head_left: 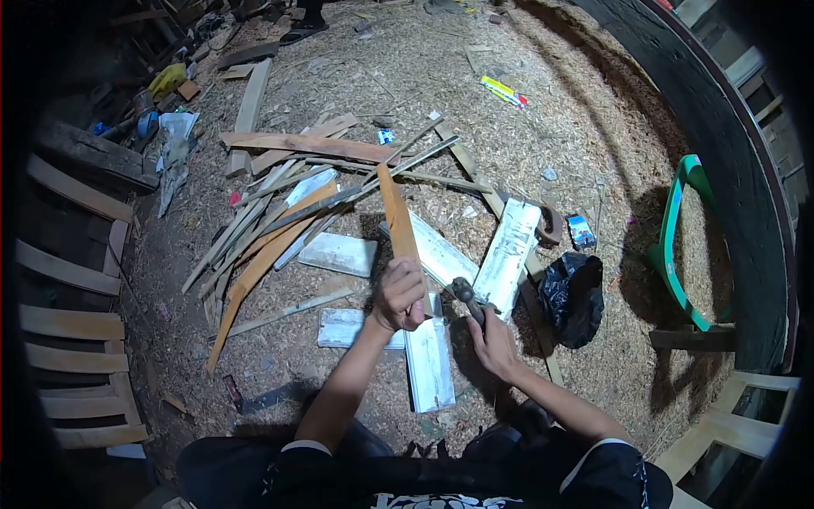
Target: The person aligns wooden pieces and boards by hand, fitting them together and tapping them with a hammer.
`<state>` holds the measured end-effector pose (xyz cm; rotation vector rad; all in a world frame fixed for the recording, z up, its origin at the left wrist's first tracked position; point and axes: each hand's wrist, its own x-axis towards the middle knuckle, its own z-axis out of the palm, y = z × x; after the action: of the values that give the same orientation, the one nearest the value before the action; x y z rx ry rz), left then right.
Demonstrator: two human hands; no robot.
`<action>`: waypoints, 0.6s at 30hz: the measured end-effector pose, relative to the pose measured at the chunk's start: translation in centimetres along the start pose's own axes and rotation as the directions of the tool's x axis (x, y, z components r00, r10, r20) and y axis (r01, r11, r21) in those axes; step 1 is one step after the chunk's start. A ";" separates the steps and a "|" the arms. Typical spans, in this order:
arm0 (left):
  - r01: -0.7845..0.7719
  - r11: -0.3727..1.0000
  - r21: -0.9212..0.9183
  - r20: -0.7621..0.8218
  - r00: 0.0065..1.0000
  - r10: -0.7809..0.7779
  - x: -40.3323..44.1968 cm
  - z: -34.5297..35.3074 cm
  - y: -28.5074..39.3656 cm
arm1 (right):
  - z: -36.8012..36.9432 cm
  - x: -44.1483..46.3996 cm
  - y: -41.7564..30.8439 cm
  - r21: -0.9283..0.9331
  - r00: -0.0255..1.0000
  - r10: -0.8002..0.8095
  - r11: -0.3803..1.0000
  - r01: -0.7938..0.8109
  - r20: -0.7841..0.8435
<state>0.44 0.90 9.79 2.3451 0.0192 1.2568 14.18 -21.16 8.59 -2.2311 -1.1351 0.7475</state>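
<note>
My left hand is wrapped round the lower part of a reddish-brown wooden slat, which points away from me. In my right hand is a hammer, its dark head up and close to the slat's lower end, apart from it. Below my hands lies a white-painted board. Another white board slants just beyond the hammer, and a third white board lies left of the slat. The slat's lower end is partly hidden by my left fingers.
Loose wooden strips are heaped ahead on the left. To the right lie a black plastic bag and a blue packet; a green plastic stool stands beyond. Slatted wooden frames line the left edge. Wood shavings cover the ground.
</note>
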 end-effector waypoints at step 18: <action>0.387 0.878 -0.282 -0.607 0.637 -0.475 2.7 -4.9 1.0 | 0.4 4.2 -3.8 0.056 0.794 -0.595 0.795 0.604 -0.125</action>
<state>-2.04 2.63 14.58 1.5204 0.6804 1.6879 13.91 -15.60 9.88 -1.6453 -1.6027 0.3959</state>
